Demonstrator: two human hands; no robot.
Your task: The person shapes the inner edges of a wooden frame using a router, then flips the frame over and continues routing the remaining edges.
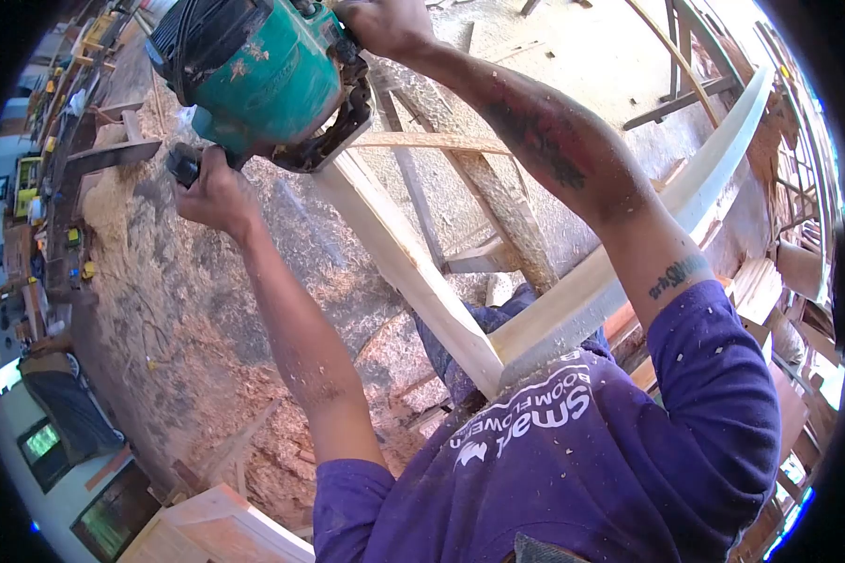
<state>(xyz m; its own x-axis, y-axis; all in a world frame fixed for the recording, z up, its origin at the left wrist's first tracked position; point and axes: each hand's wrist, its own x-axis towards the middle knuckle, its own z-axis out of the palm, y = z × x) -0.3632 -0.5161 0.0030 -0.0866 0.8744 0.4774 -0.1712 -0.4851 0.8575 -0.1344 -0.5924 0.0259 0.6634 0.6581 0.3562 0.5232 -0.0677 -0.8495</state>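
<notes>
**Green power tool held on wooden rail by both hands**

The green power tool (pixel 263 75) is pressed onto the upper end of a pale wooden rail (pixel 408 267). Its black side knob is wrapped tightly by the left hand (pixel 218 192), arm stretched forward. The tool's far side is clasped by the right hand (pixel 385 23), fingers curled shut, forearm extended over a curved plank (pixel 723 159).

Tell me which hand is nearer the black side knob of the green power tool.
Left. The left hand grips the black side knob, fingers closed round it. The right hand holds the upper end of the green power tool, across its body from the knob.
</notes>
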